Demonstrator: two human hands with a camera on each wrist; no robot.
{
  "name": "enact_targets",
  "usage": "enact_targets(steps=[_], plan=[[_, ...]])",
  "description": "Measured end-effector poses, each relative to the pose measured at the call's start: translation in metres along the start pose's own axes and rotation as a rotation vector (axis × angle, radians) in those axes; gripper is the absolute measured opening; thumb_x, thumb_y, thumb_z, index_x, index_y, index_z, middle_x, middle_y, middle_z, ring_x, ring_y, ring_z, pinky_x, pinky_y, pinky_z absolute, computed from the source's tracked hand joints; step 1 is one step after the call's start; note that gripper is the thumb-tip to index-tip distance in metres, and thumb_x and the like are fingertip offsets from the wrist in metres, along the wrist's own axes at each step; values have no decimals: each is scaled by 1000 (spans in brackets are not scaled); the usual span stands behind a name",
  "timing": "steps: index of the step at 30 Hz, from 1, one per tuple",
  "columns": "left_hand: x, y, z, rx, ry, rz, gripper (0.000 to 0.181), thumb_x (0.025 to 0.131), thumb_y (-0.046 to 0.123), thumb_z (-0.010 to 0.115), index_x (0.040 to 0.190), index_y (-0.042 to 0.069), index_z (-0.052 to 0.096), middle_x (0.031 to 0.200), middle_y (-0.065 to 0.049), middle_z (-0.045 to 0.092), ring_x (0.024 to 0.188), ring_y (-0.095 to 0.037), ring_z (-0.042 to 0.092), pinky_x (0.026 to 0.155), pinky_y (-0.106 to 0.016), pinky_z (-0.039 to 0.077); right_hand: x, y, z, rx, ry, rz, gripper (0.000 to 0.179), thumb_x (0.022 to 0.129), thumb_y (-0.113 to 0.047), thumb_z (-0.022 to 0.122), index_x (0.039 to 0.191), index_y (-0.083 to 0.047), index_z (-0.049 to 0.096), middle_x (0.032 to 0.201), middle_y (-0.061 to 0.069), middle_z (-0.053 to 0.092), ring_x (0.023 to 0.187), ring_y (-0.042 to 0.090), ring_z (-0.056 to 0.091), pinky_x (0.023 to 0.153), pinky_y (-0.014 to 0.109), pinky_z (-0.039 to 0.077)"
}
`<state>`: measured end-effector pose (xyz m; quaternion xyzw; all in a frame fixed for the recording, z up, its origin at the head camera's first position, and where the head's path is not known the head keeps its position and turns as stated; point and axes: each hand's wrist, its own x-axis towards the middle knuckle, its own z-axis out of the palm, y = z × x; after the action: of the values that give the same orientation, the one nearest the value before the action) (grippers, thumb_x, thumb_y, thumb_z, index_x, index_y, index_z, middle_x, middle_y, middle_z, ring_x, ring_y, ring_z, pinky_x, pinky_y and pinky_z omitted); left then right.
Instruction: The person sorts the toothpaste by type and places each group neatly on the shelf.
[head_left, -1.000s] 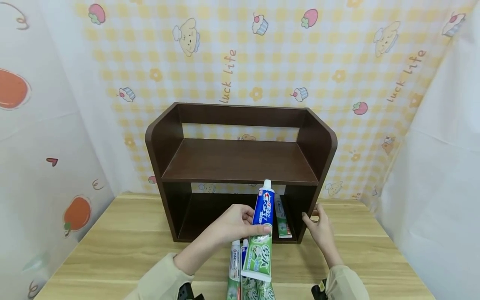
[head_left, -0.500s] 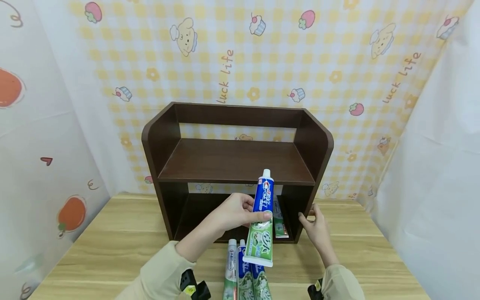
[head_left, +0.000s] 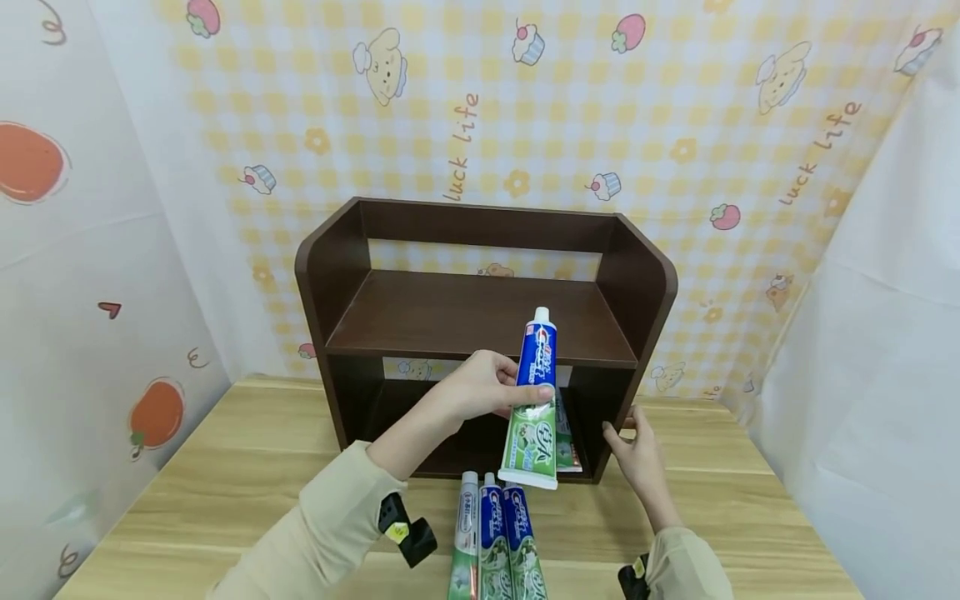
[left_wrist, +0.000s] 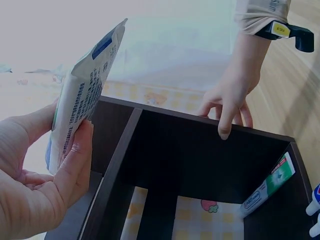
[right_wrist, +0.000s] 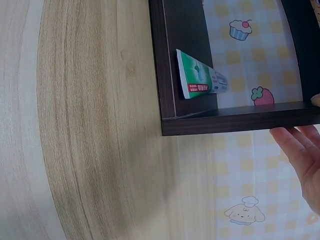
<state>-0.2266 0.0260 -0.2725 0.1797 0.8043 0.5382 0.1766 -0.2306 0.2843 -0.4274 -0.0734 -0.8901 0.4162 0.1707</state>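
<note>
My left hand (head_left: 480, 389) pinches a blue and green toothpaste tube (head_left: 532, 442) by its middle, thumb across the front. The tube's white cap points up, and it overlaps the front of the dark brown shelf (head_left: 465, 317) in the head view. In the left wrist view its printed back (left_wrist: 85, 100) shows. My right hand (head_left: 639, 462) grips the shelf's right side panel, thumb inside and fingers outside. Another toothpaste tube (right_wrist: 197, 77), green and white, lies in the lower compartment against the right side, partly hidden behind the held one in the head view.
On the wooden table (head_left: 225, 475), before the shelf, lie a white-topped tube (head_left: 465, 533) and two blue and green tubes, the nearer-right one (head_left: 522, 533) beside its twin (head_left: 493, 533). A checked yellow cloth (head_left: 420, 133) hangs behind; white cloths hang at both sides.
My left hand has raised the toothpaste tube and moved it forward, away from the tubes on the table toward the shelf. My right hand keeps its grip on the side panel.
</note>
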Motion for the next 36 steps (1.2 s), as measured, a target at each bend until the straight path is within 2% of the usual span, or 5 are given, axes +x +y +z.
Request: enact_targets(steps=[14, 21, 29, 36], plan=[[22, 17, -15, -11, 65, -51, 39, 79, 32, 70, 101, 0, 61, 97, -12, 67, 78, -16, 66, 77, -31, 56, 4, -2, -2, 9, -1, -7, 19, 89, -19, 55, 98, -6, 44, 112, 28, 54, 94, 42, 63, 65, 37, 55], [35, 25, -21, -55, 56, -56, 41, 80, 29, 69, 105, -2, 59, 102, -14, 66, 84, -21, 68, 83, -36, 54, 7, -3, 1, 9, 14, -16, 19, 88, -20, 57, 97, -7, 45, 110, 26, 55, 94, 41, 63, 67, 39, 56], [48, 35, -21, -17, 73, -75, 43, 81, 33, 68, 106, -1, 59, 102, -12, 66, 84, -20, 67, 81, -31, 55, 4, -1, 2, 3, 39, -27, 19, 87, -17, 58, 96, -6, 45, 107, 27, 56, 90, 41, 64, 65, 38, 56], [62, 44, -17, -95, 60, -115, 41, 84, 22, 66, 113, -4, 52, 108, -17, 65, 91, -25, 67, 77, -29, 56, 1, 0, 1, -27, 24, -11, 20, 88, -19, 56, 98, -6, 44, 110, 28, 56, 93, 42, 63, 66, 40, 56]])
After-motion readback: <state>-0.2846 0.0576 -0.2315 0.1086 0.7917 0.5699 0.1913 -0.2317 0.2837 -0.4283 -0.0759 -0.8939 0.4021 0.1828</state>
